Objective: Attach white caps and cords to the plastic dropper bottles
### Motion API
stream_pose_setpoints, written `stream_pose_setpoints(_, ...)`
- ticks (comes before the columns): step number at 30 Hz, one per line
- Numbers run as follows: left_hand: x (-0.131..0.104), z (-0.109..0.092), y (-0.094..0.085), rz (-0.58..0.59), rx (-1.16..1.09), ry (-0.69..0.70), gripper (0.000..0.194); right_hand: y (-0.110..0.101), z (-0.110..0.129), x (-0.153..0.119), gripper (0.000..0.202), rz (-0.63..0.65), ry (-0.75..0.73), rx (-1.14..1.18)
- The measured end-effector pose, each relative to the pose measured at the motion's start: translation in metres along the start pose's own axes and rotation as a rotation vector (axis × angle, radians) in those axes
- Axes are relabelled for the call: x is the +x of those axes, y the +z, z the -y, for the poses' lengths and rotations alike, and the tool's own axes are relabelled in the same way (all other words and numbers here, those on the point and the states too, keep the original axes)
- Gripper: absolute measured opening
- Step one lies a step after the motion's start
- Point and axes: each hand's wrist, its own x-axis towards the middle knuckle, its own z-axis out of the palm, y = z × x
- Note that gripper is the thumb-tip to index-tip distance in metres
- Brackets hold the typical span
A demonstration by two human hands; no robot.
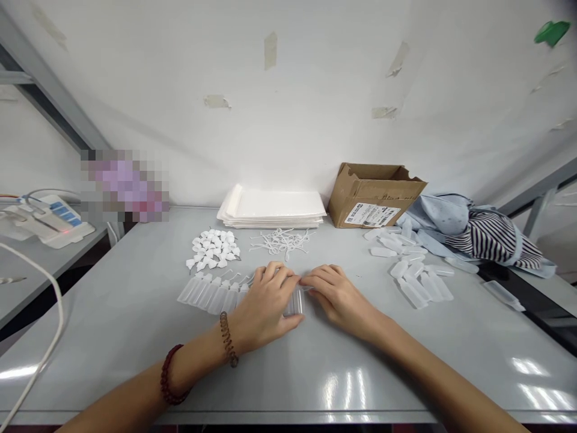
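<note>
A row of small translucent plastic bottles (202, 293) lies side by side on the table, several with thin bent white tubes standing out of their necks. My left hand (265, 304) covers the right end of this row. Its thumb and fingers curl around a clear bottle (295, 304) there. My right hand (338, 294) meets it at the bottle's top end, fingers bent and pressed together. A small pale piece at those fingertips is mostly hidden. Behind the hands lie a heap of white caps (215, 248) and a loose pile of thin white bent tubes (283, 242).
Loose bottles (419, 279) lie scattered on the right, one near the table's edge (502, 294). Against the wall stand a stack of white padded envelopes (274, 207) and an open cardboard box (374, 195). A blue and striped cloth bag (487, 234) rests at right; a white cable (56, 313) hangs left.
</note>
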Motion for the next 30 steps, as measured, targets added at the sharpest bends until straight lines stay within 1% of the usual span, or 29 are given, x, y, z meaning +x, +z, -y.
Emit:
stream_pose_setpoints(6, 0.002, -0.001, 0.001, 0.040, 0.003, -0.030, 0.042, 0.004, 0.000, -0.001, 0.032, -0.017, -0.023, -0.024)
stream_pose_setpoints(11, 0.002, -0.001, 0.000, 0.045, 0.008, -0.039, 0.043, 0.008, -0.004, -0.001, 0.028, -0.042, -0.061, -0.032)
stream_pose_setpoints(18, 0.000, 0.000, 0.001, 0.050, 0.017, -0.034, 0.042, 0.014, -0.006, -0.002, 0.026, -0.095, -0.053, 0.000)
stream_pose_setpoints(24, 0.000, -0.001, -0.001, 0.063, 0.022, -0.020, 0.042, 0.017, -0.007, -0.001, 0.025, -0.112, -0.060, 0.018)
stream_pose_setpoints(27, 0.000, -0.002, -0.001, 0.065, 0.023, -0.012, 0.047, 0.016, -0.007, -0.001, 0.026, -0.135, -0.071, 0.012)
stream_pose_setpoints(30, -0.001, -0.001, -0.001, 0.041, -0.006, 0.009, 0.058, 0.009, -0.010, 0.000, 0.026, -0.173, -0.074, -0.012)
